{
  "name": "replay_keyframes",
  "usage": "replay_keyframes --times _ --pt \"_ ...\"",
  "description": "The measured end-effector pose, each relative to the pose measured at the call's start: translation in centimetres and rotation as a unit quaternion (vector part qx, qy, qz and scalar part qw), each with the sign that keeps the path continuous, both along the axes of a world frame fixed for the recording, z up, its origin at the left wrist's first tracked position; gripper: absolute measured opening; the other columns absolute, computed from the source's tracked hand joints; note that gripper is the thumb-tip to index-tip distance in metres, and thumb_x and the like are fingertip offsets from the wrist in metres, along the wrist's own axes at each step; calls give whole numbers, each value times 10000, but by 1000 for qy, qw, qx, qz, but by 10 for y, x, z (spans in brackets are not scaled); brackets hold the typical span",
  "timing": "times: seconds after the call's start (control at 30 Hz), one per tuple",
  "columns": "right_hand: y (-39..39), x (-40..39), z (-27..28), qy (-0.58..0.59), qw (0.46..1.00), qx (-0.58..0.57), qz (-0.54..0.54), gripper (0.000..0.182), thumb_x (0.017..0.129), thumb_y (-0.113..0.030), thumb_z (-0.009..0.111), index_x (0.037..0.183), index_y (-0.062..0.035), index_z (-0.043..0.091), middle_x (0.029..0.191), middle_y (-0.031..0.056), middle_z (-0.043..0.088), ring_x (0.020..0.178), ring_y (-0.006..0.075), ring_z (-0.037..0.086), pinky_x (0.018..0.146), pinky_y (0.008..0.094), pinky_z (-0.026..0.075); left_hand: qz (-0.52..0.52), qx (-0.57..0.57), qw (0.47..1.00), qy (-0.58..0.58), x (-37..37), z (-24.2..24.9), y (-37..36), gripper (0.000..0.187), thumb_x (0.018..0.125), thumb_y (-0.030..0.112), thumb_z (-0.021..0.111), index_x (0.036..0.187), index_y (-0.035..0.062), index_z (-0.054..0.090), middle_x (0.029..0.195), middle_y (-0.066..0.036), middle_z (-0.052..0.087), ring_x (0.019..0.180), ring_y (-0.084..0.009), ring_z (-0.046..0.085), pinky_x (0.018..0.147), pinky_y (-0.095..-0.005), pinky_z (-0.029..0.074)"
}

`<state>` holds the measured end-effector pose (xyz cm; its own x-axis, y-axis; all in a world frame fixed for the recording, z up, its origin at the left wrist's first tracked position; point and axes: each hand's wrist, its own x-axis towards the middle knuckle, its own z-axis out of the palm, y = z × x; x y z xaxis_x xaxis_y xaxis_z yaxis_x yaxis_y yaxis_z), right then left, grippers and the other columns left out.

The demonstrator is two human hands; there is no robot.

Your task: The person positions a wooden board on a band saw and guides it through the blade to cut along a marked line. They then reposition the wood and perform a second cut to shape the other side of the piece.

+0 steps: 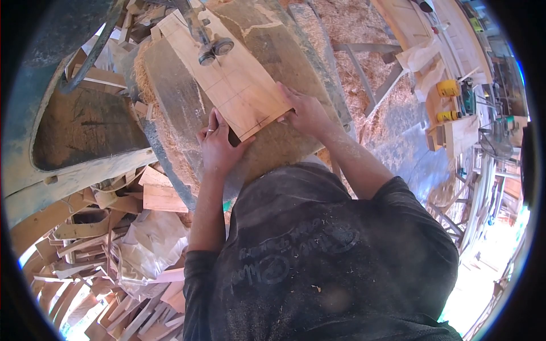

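Observation:
A pale wooden board [230,79] with pencil lines across it lies on the dusty machine table [278,57]. Its near end points toward my body. My left hand [219,142] grips the near left corner, fingers along the side edge and thumb at the end edge. My right hand [307,112] holds the near right corner, with some fingertips hidden at the board's edge. Over the far part of the board hangs a metal guide with round rollers [216,50], which looks like a bandsaw's blade guide. The blade itself cannot be made out.
The machine's large frame [85,162] stands at the left. Wood offcuts [131,307] are heaped at the lower left. Sawdust and shavings [369,68] cover the floor. At the right, a bench holds panels [409,23] and yellow-and-green power tools [449,88].

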<state>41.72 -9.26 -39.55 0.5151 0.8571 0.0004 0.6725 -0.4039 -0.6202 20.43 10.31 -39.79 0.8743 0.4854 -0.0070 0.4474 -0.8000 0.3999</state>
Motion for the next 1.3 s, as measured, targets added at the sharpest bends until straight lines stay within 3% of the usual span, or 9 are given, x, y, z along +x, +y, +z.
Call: replay_keyframes --times 0.13,0.6,0.7,0.9,1.3 --pt "5 2 1 -4 1000 22 3 914 865 -284 855 1629 -56 408 1564 192 564 1340 403 614 1084 462 525 -10 12 999 -34 2 -6 7 1249 759 566 899 1626 -111 308 1589 -291 518 1489 -328 516 1117 -505 361" --pt "22 2 13 14 999 -24 -30 853 882 -211 815 1626 -72 421 1523 200 592 1262 421 649 1008 478 551 -12 -7 1000 4 10 2 26 1216 783 571 875 1636 -93 317 1636 -305 451 1474 -368 518 1179 -498 326" --pt "23 5 2 -15 1000 -10 -16 815 924 -277 772 1624 -71 407 1504 186 602 1213 418 672 980 512 556 -8 2 1000 16 13 5 28 1215 789 579 867 1633 -100 315 1624 -308 466 1479 -359 511 1183 -499 322" --pt "28 6 0 -15 999 1 -28 842 897 -217 788 1635 -89 402 1528 188 590 1245 430 652 1003 495 553 -11 -1 1000 16 17 9 33 1234 790 604 855 1624 -123 309 1606 -322 481 1488 -345 506 1191 -507 308" --pt "36 10 -1 -15 999 8 -34 882 897 -326 804 1642 -102 388 1569 131 570 1257 410 652 1002 499 552 -8 13 1000 25 22 0 43 1271 777 658 843 1618 -136 316 1653 -330 413 1518 -362 460 1230 -475 269"
